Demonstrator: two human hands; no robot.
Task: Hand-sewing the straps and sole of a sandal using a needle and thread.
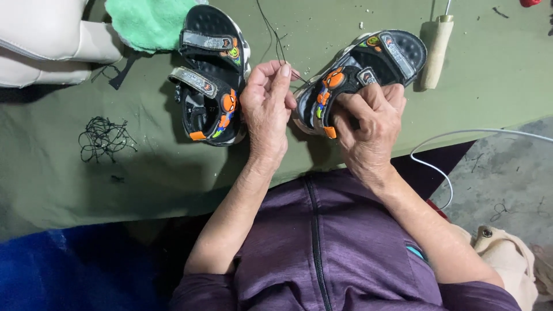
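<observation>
Sandals, two small black child's ones with orange cartoon trim and grey straps, lie on my green cloth-covered table point(69, 173): one point(212, 78) rests untouched to the left, the other point(360, 72) is tilted on its edge under my right hand point(368, 124), whose fingers close around its toe end. My left hand point(266, 103) pinches a thin black thread point(275, 35) running up from that sandal's side, so I judge its stitching unfinished. A wooden-handled awl point(436, 50) lies beside it, loose thread scraps point(105, 137) further left.

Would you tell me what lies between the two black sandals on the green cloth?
In the head view, the left hand pinching a dark thread sits between the left sandal and right sandal.
</observation>
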